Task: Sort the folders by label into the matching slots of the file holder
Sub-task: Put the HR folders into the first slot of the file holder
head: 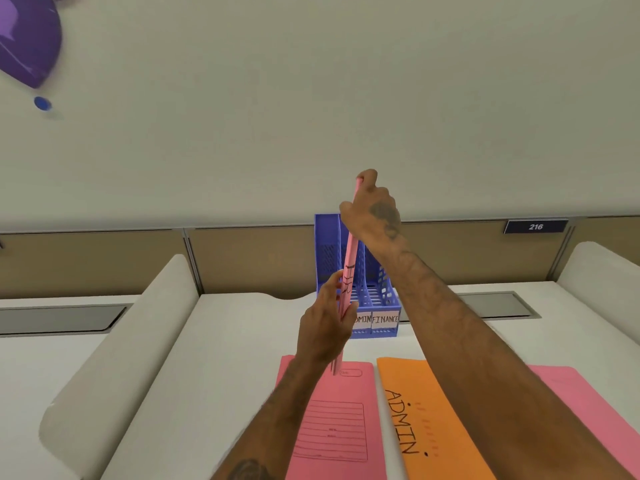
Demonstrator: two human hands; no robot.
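Pink folder (350, 258): held up edge-on in the air, in front of the file holder (377, 296) and above the desk (221, 358); not in any slot yet. Marker writing on its face reads like "HR", tho seen at a steep angle.
R hand (375, 211): pinching the top end, thumb and fingers closed on the edge.
L hand (325, 327): wrapped round the lower part, fingers on one face, thumb side on the other.
Handling: looks like thin card, so prob. light and a bit floppy; the long span btwn the two grips could bow. Smooth faces, may slide if pinched loosely. Not fragile, but corners would crease if jammed on a divider.
Where to hold: I'd say as now, one grip near each end, edge kept straight, lower end led in first.
Slots: ADMIN label (362, 320) and FINANCE label (385, 319) show on the front; leftmost label is hidden behind the L hand and folder, so can't confirm the match.
On desk: flat pink folder (332, 420) w/ a lined form, orange folder (426, 420) marked ADMIN just beside it, far pink folder (588, 403) partly under the R forearm.
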